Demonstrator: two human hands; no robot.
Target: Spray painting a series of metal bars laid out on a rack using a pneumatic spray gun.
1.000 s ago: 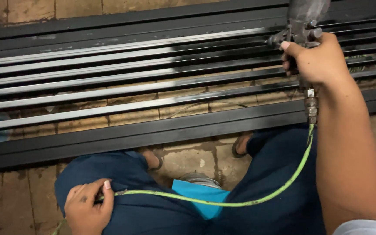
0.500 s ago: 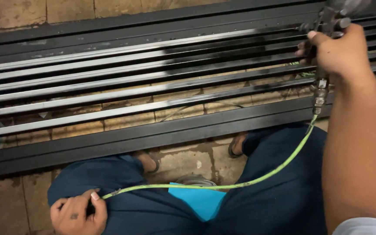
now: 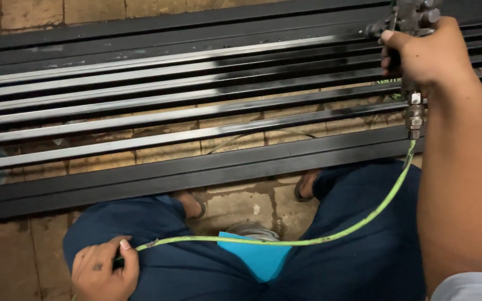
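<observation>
The right hand [image 3: 428, 56] has its fingers clamped round the grip of a grimy metal spray gun [image 3: 411, 17], held over the far right end of a rack of long, square-edged metal bars [image 3: 196, 120], some glossy black, others bare silver. From the gun's brass fitting a thin, smooth green hose [image 3: 330, 237] curves down across dark blue trousers to the left hand [image 3: 104, 270], whose fingers are closed on it, below the bars on the near side

Spray gun [image 3: 411, 17] top cut off by upper edge above right hand [image 3: 428, 56]; its trigger hidden behind fingers; metal bars [image 3: 196, 111] run off both sides.
</observation>
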